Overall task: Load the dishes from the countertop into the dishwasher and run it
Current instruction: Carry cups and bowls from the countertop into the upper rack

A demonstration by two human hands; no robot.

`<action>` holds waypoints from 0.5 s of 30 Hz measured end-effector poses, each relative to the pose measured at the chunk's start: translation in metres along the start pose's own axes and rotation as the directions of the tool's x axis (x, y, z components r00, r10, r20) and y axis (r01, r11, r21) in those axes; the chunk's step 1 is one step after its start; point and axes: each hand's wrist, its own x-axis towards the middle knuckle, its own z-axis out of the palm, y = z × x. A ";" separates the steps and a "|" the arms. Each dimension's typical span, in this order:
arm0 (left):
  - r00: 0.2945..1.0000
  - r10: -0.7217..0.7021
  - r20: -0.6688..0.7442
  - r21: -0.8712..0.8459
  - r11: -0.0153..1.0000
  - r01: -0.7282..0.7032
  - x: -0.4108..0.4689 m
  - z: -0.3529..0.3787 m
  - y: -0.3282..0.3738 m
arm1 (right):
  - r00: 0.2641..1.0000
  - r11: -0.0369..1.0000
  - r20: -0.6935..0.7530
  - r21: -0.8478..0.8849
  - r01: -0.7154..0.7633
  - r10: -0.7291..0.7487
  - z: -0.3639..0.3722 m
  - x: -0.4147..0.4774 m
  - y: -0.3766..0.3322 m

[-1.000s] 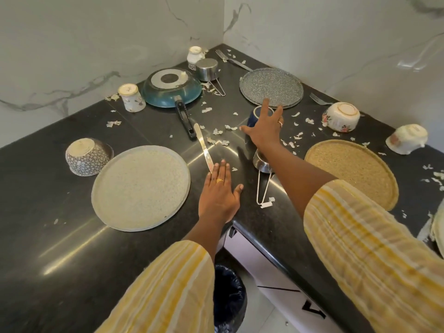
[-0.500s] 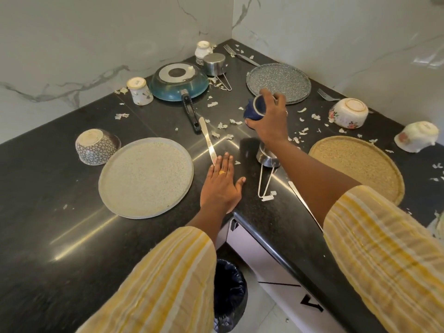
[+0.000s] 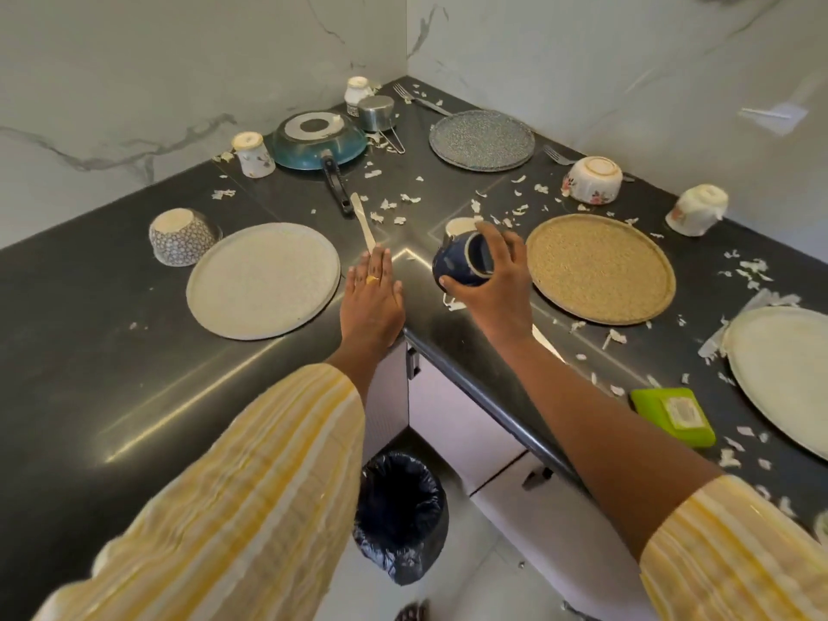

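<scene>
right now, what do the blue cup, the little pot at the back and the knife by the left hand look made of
The blue cup: likely glazed ceramic, glossy dark blue with a pale rim. The little pot: looks like stainless steel, dull silver sheen, thin wire handle. The knife: probably metal, pale and reflective, but glare leaves it open.

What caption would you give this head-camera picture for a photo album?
The right hand holds a blue cup above the littered counter; left hand rests flat beside a grey plate.
</scene>
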 end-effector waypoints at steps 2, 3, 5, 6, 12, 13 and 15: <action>1.000 -0.001 -0.016 0.028 1.000 0.001 -0.028 -0.001 0.001 | 1.000 1.000 0.006 0.007 -0.017 0.017 -0.012 -0.029 -0.001; 1.000 0.002 -0.015 0.038 0.999 -0.001 -0.044 -0.001 0.002 | 1.000 1.000 0.012 0.006 -0.020 0.020 -0.019 -0.045 -0.002; 1.000 0.001 -0.003 0.048 0.999 -0.001 -0.078 -0.001 0.009 | 0.999 1.000 0.031 0.003 -0.010 0.009 -0.032 -0.078 -0.004; 1.000 -0.003 0.005 0.051 0.999 0.003 -0.097 0.000 0.013 | 0.999 1.000 0.041 -0.001 -0.002 0.002 -0.038 -0.095 -0.004; 0.996 -0.002 0.090 0.047 0.999 -0.002 -0.217 0.015 0.048 | 0.996 0.998 0.085 -0.052 -0.033 0.037 -0.087 -0.212 0.005; 0.994 0.009 0.108 0.046 0.999 -0.014 -0.237 0.019 0.055 | 0.996 0.997 0.079 -0.061 -0.036 0.041 -0.097 -0.232 0.007; 0.990 0.041 0.138 0.031 0.999 -0.045 -0.276 0.028 0.068 | 0.996 0.995 0.058 -0.068 -0.066 0.070 -0.118 -0.273 0.012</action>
